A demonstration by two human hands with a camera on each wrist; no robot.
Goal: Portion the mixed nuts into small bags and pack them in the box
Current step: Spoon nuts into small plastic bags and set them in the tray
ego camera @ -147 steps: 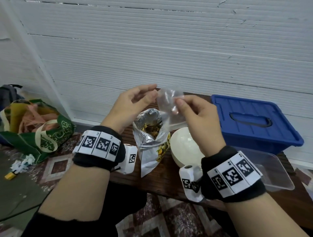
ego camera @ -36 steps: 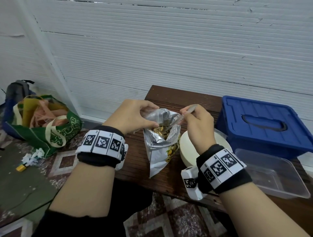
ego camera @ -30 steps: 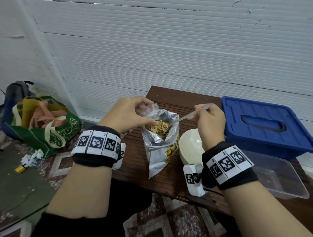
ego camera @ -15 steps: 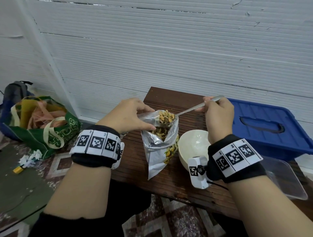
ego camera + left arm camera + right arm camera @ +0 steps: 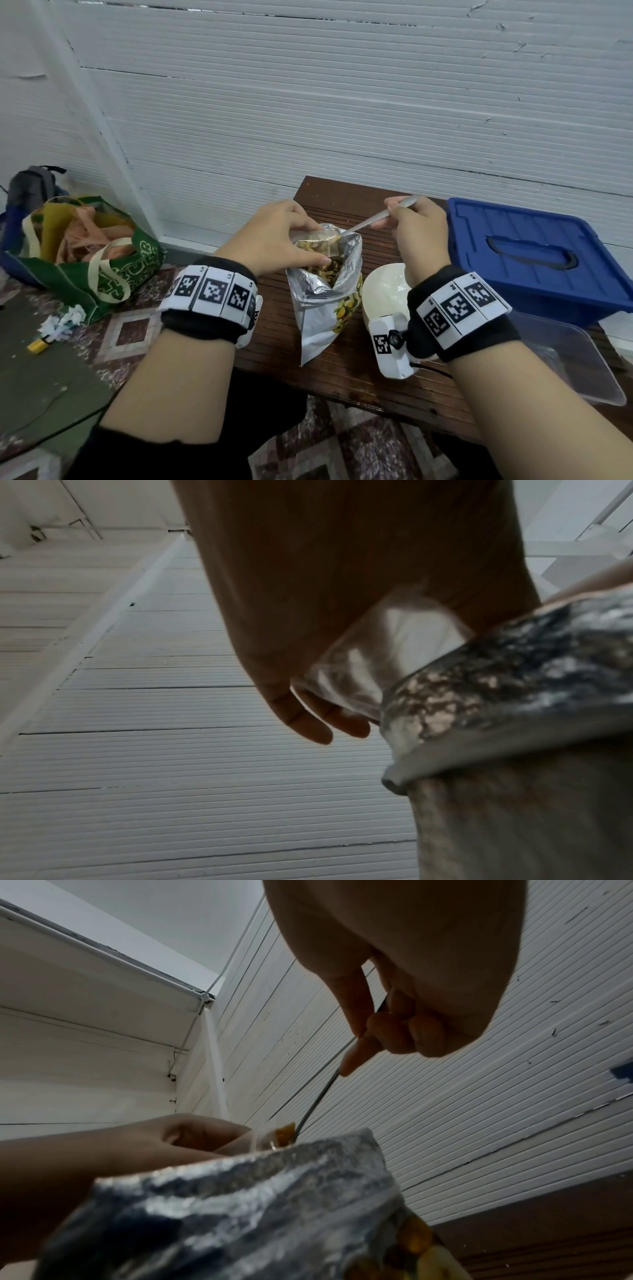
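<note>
An open foil bag of mixed nuts (image 5: 325, 291) stands on the brown table (image 5: 342, 373). My left hand (image 5: 301, 240) pinches a small clear bag (image 5: 313, 240) open just above the foil bag's mouth. A heap of nuts shows inside the small bag. My right hand (image 5: 390, 214) grips the handle of a metal spoon (image 5: 371, 219), whose bowl dips into the small bag. From the left wrist, my fingers (image 5: 308, 723) hold the clear bag (image 5: 369, 664) against the foil bag (image 5: 514, 669). The right wrist view shows the spoon (image 5: 322, 1088) slanting down to nuts (image 5: 286, 1131).
A white bowl (image 5: 383, 291) sits right of the foil bag. Further right are a blue box with its lid on (image 5: 527, 253) and a clear plastic container (image 5: 561, 356). A green cloth bag (image 5: 85, 253) lies on the floor to the left. A white wall stands close behind.
My right hand lifted a spoonful of nuts out of the foil bag and has tipped the spoon down into the small clear bag. The left hand kept hold of that bag.
</note>
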